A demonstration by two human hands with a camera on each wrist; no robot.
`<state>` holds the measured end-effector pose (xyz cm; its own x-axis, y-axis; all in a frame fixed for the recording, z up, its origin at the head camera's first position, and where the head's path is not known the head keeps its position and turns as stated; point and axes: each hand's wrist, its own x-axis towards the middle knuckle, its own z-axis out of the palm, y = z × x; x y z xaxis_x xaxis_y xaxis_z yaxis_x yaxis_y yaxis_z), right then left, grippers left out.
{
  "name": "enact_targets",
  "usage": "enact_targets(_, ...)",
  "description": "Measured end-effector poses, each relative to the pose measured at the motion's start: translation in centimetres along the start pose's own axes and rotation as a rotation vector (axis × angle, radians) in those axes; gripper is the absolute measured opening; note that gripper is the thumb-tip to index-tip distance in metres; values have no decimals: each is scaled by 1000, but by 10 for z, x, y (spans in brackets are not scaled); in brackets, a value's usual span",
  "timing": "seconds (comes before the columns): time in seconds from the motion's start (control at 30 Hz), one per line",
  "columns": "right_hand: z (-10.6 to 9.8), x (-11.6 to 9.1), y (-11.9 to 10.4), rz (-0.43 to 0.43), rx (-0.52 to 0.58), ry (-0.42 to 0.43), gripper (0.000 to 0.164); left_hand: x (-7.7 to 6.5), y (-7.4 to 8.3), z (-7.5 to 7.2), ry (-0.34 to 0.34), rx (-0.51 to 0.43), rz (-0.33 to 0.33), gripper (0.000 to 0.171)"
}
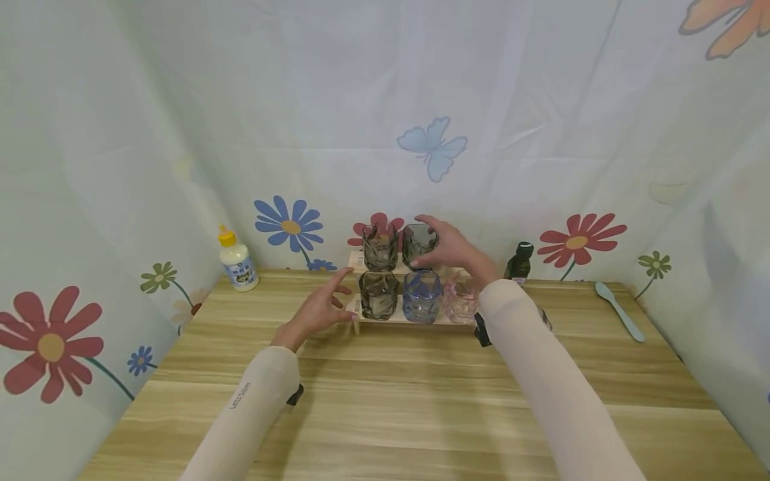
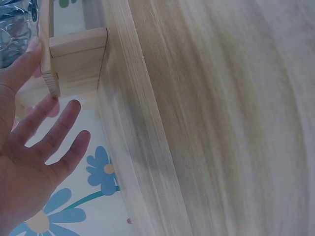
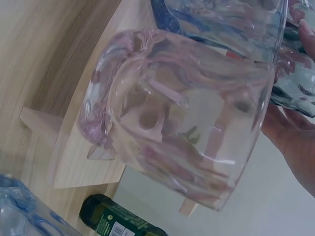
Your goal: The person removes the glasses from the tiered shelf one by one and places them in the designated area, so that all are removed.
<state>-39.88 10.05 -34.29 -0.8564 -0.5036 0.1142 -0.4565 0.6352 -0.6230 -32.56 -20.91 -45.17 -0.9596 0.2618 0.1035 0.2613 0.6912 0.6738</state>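
Note:
A two-tier wooden rack (image 2: 78,64) carries several faceted glasses. On its upper tier stand a grey glass (image 1: 380,248) and, to the right, another grey glass (image 1: 415,246). My right hand (image 1: 448,246) grips that right one, thumb in front and fingers round the back. The lower tier holds a dark grey glass (image 1: 378,297), a blue glass (image 1: 421,299) and a pink glass (image 3: 182,118), the last partly behind my right wrist. At the rack's left end, my left hand (image 1: 319,308) has its fingers spread, thumb and index fingertips right at the board's edge.
Left of the rack stands a white bottle with a yellow cap (image 1: 238,262). To the right are a dark green bottle (image 1: 520,262) and a pale blue spoon (image 1: 621,312). Another bluish glass (image 3: 24,211) is by the rack's right end, mostly hidden by my sleeve. A flowered curtain hangs behind.

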Motion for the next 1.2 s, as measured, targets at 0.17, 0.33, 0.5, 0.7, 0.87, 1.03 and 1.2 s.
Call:
enact_targets(0.17,4,4,0,2,-4,1,96,0,1,-1,-4,-1,-11,101)
enact_targets(0.33,5,4,-3,9,-23,5,94,0,3,-1,-6,5,-17,101)
enact_targets(0.5,4,4,-5,12,-49,4,93,-1,3,-1,-6,5,-21,101)
enact_targets(0.7,4,5,-5,18,-49,5,92,-1,2,-1,-5,10,-10,101)
enact_targets(0.87,6,6,-4,24,-45,16,91,0,2,-2,-1,10,-7,101)
enact_targets(1.03,9,6,-1,26,-52,46,92,-1,2,-2,-7,6,-6,101)
enact_targets(1.2,10,5,0,25,-44,74,91,-2,2,-1,0,5,-8,101)
